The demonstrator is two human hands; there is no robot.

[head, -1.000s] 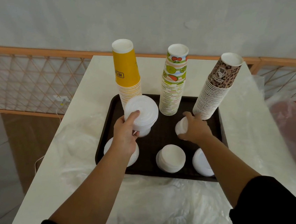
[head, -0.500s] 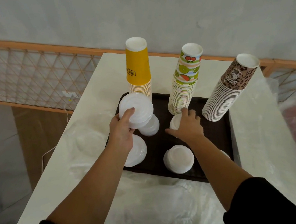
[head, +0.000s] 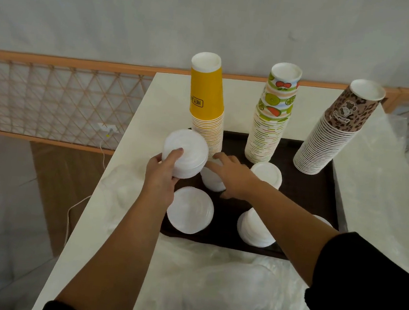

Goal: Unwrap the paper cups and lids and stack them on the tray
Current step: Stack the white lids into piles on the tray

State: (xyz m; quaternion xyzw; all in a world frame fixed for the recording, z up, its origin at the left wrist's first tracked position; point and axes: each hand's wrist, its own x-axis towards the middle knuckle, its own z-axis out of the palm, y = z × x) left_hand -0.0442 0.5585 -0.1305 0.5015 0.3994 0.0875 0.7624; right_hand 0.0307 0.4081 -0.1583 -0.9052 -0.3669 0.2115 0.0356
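Clearly gripped in the left hand [head: 162, 175]: a stack of white lids [head: 185, 153], thumb on the top face and fingers curled round the far side, held raised over the dark tray's [head: 303, 190] left rear corner, just in front of the yellow cup stack [head: 207, 109]. Reaching across the tray's middle, the right hand [head: 231, 176], fingers spread and relaxed, fingertips touching a small lid pile [head: 210, 180] that lies just right of the held stack; whether anything is pinched there, cannot tell. Standing along the tray's back edge, three upside-down columns of paper cups: yellow at the left, the fruit-print stack [head: 272, 121] in the middle, the leopard-print stack [head: 334, 133] at the right and leaning. Resting on the tray behind the right wrist, another lid pile [head: 269, 173]. Sitting near the tray's front edge, a wide lid pile [head: 190, 210] at the left and a second front pile [head: 253, 232] partly hidden by the right forearm. Lying crumpled in front of the tray, clear plastic wrap [head: 222, 290], spread over the white table [head: 163, 100]. Running behind the table, a wooden lattice fence [head: 52, 103].
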